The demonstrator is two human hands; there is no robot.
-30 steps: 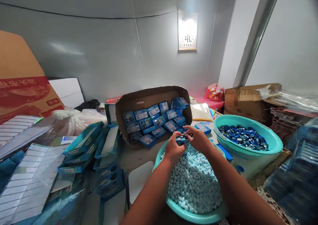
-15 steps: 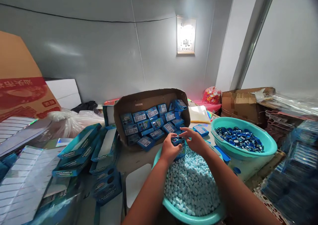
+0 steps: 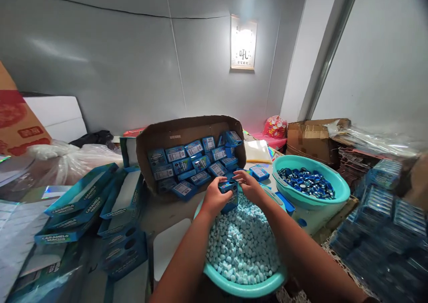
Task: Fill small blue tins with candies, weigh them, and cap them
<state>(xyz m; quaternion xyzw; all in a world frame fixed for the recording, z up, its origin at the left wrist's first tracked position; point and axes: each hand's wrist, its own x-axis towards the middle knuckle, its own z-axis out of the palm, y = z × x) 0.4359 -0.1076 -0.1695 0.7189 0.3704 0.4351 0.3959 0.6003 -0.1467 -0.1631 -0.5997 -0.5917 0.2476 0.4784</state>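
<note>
My left hand (image 3: pixel 213 199) is closed around a small blue box (image 3: pixel 229 195) held upright over a teal basin (image 3: pixel 247 288) heaped with pale blue candies (image 3: pixel 242 247). My right hand (image 3: pixel 248 185) rests its fingers on the top of the same box, pinching at its flap. Just beyond the hands lies a brown cardboard carton (image 3: pixel 187 135) tipped on its side, filled with several of the same small blue boxes (image 3: pixel 192 163).
A second teal basin (image 3: pixel 309 199) of dark blue shiny round pieces stands to the right. Open blue display trays (image 3: pixel 93 202) pile up at the left. Clear plastic bags (image 3: pixel 72 160), brown cartons (image 3: pixel 310 135) and stacked blue packs (image 3: pixel 384 218) crowd the edges.
The view has swung right, so everything sits further left in the frame. My hands have turned the small box upright and brought it lower over the candies.
</note>
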